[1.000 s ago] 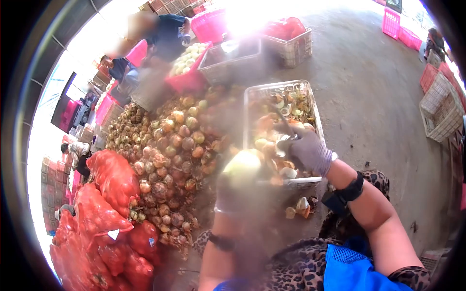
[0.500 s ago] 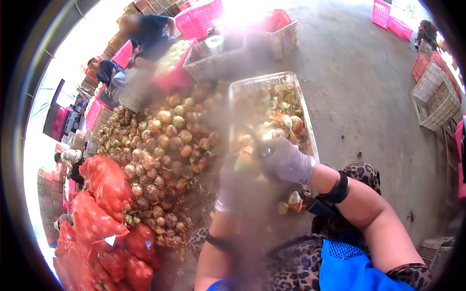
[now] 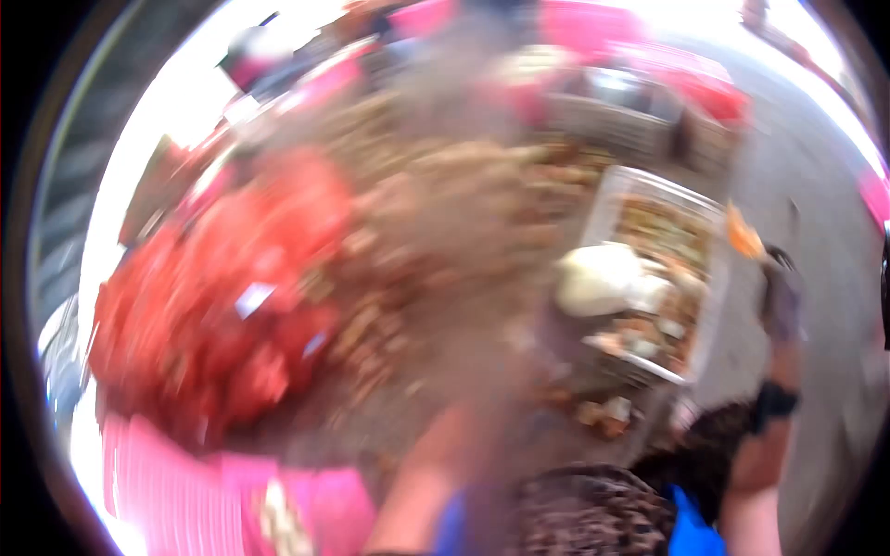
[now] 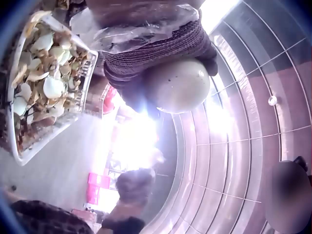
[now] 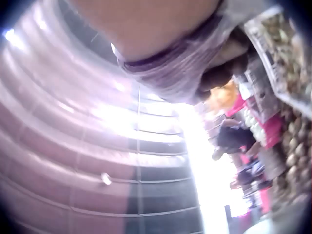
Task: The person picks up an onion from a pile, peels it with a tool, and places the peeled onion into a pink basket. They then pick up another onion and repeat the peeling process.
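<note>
The head view is smeared by motion. My gloved left hand [image 4: 161, 58] grips a pale peeled onion [image 4: 178, 85], which shows as a white blob [image 3: 603, 278] over the near end of a white crate [image 3: 714, 306] of peels and trimmings [image 4: 44, 83]. My gloved right hand [image 3: 779, 292] is raised to the right of the crate, apart from the onion. An orange scrap of onion skin [image 3: 744, 236] sits at its curled fingertips and shows again as an orange blur [image 5: 224, 97] in the right wrist view.
A heap of unpeeled onions [image 3: 445, 213] lies left of the crate, with red mesh sacks [image 3: 204, 306] beyond it. A pink crate [image 3: 185, 482] is at bottom left; more pink crates [image 3: 575, 23] stand at the back. Another person [image 4: 131, 190] sits nearby.
My head has swung left and the view has blurred. The right hand has come away from the onion and risen to the right with an orange scrap. The left hand still holds the onion.
</note>
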{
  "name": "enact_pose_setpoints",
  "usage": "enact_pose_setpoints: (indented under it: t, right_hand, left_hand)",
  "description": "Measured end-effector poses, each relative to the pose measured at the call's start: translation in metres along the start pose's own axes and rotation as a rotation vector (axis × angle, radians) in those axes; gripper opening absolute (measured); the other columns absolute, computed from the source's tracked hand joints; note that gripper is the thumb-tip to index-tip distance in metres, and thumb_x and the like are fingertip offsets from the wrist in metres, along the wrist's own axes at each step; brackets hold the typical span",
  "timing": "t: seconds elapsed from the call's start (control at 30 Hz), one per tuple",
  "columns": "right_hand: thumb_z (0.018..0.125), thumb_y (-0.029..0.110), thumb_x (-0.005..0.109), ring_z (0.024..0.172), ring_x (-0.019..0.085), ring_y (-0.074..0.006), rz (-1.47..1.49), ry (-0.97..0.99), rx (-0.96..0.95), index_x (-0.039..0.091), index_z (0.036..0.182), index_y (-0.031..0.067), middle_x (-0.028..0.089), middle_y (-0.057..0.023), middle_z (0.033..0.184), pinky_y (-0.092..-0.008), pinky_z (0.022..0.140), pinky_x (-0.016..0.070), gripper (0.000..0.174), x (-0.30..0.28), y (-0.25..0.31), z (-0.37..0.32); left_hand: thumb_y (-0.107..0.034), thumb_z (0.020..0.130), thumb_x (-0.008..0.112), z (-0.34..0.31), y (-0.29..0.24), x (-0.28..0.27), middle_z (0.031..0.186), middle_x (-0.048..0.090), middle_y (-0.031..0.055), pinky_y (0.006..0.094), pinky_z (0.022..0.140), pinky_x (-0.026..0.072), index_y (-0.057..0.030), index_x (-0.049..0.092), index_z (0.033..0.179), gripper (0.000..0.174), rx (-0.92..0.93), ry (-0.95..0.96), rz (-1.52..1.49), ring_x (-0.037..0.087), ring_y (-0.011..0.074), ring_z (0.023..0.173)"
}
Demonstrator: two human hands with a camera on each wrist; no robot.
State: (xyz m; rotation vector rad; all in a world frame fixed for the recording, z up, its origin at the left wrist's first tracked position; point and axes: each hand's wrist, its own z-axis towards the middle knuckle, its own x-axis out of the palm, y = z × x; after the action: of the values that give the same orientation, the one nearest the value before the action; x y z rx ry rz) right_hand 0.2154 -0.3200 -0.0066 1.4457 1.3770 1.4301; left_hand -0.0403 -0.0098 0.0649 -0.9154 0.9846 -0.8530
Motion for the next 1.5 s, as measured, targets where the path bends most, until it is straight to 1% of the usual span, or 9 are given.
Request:
enact_pose_setpoints:
  t: [0.1, 0.2, 0.4, 0.5, 0.73, 1.0, 1.2, 1.4, 1.5]
  right_hand:
    - [0.091, 0.018, 0.056, 0.084, 0.052, -0.0147, -0.608, 0.267, -0.231, 0.053, 0.105, 0.0020, 0.055, -0.0059, 0.093, -0.0279, 0.071, 0.0416, 0.021, 0.020, -0.071, 0.056]
    - [0.089, 0.013, 0.060, 0.105, 0.056, -0.0194, -0.912, 0.458, -0.366, 0.053, 0.125, -0.0054, 0.061, -0.0125, 0.115, -0.0316, 0.090, 0.0459, 0.041, 0.072, -0.113, 0.060]
    - [0.081, 0.007, 0.063, 0.088, 0.060, -0.0175, -1.242, 0.658, -0.497, 0.060, 0.118, -0.0004, 0.067, -0.0116, 0.105, -0.0304, 0.080, 0.0474, 0.038, 0.112, -0.155, 0.032]
    - [0.078, 0.008, 0.057, 0.092, 0.062, -0.0271, -1.360, 0.693, -0.543, 0.059, 0.117, -0.0032, 0.067, -0.0164, 0.102, -0.0372, 0.082, 0.0477, 0.041, 0.114, -0.150, 0.018]
    - [0.078, 0.007, 0.054, 0.096, 0.062, -0.0305, -1.553, 0.730, -0.597, 0.059, 0.117, -0.0046, 0.066, -0.0193, 0.105, -0.0400, 0.083, 0.0474, 0.042, 0.182, -0.166, -0.028]
    - [0.078, 0.008, 0.053, 0.096, 0.062, -0.0300, -1.304, 1.064, -0.626, 0.059, 0.117, -0.0038, 0.066, -0.0188, 0.104, -0.0395, 0.083, 0.0475, 0.041, 0.334, -0.203, -0.153]
    - [0.079, 0.008, 0.053, 0.096, 0.062, -0.0296, -1.158, 1.267, -0.622, 0.059, 0.117, -0.0031, 0.066, -0.0183, 0.104, -0.0391, 0.083, 0.0476, 0.040, 0.402, -0.213, -0.228]
    - [0.079, 0.008, 0.052, 0.096, 0.062, -0.0292, -1.074, 1.388, -0.588, 0.060, 0.117, -0.0025, 0.066, -0.0179, 0.103, -0.0388, 0.084, 0.0477, 0.039, 0.422, -0.212, -0.272]
    - [0.080, 0.008, 0.052, 0.096, 0.062, -0.0290, -1.044, 1.424, -0.568, 0.060, 0.117, -0.0022, 0.066, -0.0177, 0.103, -0.0386, 0.084, 0.0478, 0.039, 0.423, -0.210, -0.287]
  left_hand:
    - [-0.023, 0.091, 0.054, -0.042, 0.002, -0.019, 0.111, 0.060, 0.0110, 0.0372, 0.084, 0.0528, -0.0038, 0.053, 0.120, 0.035, 0.053, -0.145, -0.132, 0.062, 0.0213, 0.095]
    - [-0.023, 0.090, 0.056, -0.130, 0.002, -0.081, 0.109, 0.060, 0.0113, 0.0371, 0.083, 0.0524, -0.0035, 0.054, 0.118, 0.034, -0.042, -0.414, -0.028, 0.062, 0.0216, 0.094]
    - [-0.024, 0.087, 0.059, -0.340, 0.001, -0.180, 0.105, 0.060, 0.0117, 0.0369, 0.082, 0.0516, -0.0029, 0.055, 0.113, 0.034, -0.369, -1.061, 0.303, 0.061, 0.0222, 0.092]
    - [-0.024, 0.086, 0.060, -0.442, -0.003, -0.219, 0.103, 0.060, 0.0119, 0.0368, 0.082, 0.0512, -0.0026, 0.056, 0.111, 0.034, -0.521, -1.338, 0.436, 0.061, 0.0225, 0.091]
    - [-0.025, 0.082, 0.064, -0.579, -0.001, -0.268, 0.097, 0.060, 0.0125, 0.0366, 0.080, 0.0503, -0.0018, 0.057, 0.106, 0.034, -0.698, -1.683, 0.551, 0.060, 0.0232, 0.089]
    - [-0.027, 0.078, 0.068, -0.589, 0.027, -0.286, 0.091, 0.060, 0.0131, 0.0363, 0.079, 0.0493, -0.0010, 0.058, 0.100, 0.035, -0.542, -1.742, 0.537, 0.060, 0.0241, 0.087]
    - [-0.028, 0.074, 0.072, -0.490, 0.025, -0.266, 0.084, 0.060, 0.0137, 0.0368, 0.071, 0.0476, -0.0008, 0.060, 0.091, 0.034, -0.325, -1.532, 0.607, 0.058, 0.0239, 0.077]
    - [-0.024, 0.073, 0.071, -0.435, 0.000, -0.225, 0.074, 0.055, 0.0176, 0.0395, 0.061, 0.0438, 0.0001, 0.058, 0.076, 0.028, -0.505, -1.122, 0.699, 0.055, 0.0284, 0.067]
    - [-0.023, 0.074, 0.069, -0.427, -0.008, -0.208, 0.066, 0.052, 0.0185, 0.0408, 0.057, 0.0423, 0.0001, 0.057, 0.072, 0.027, -0.570, -1.070, 0.540, 0.052, 0.0299, 0.060]
